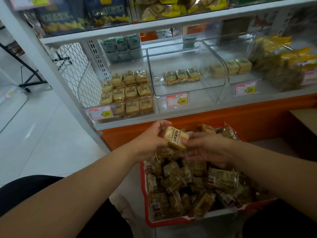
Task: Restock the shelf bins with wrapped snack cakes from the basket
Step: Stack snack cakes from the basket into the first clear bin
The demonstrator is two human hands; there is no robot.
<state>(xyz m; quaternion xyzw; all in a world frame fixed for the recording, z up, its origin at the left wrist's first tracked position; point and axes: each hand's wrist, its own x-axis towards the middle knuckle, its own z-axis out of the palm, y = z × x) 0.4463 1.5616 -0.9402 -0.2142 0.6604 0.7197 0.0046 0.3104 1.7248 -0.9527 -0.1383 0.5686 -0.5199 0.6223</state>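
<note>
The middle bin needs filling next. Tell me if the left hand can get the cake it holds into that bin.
Probably yes. The left hand grips the cake just below the open-fronted middle bin, nothing between; the right hand must release.

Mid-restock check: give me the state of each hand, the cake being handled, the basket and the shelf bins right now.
left hand: grips the held snack cake
right hand: pinches the same cake
held snack cake: wrapped, lifted above the basket
basket: heaped with wrapped cakes
left bin: nearly full, neat rows
middle bin: nearly empty, three cakes in one row
</note>
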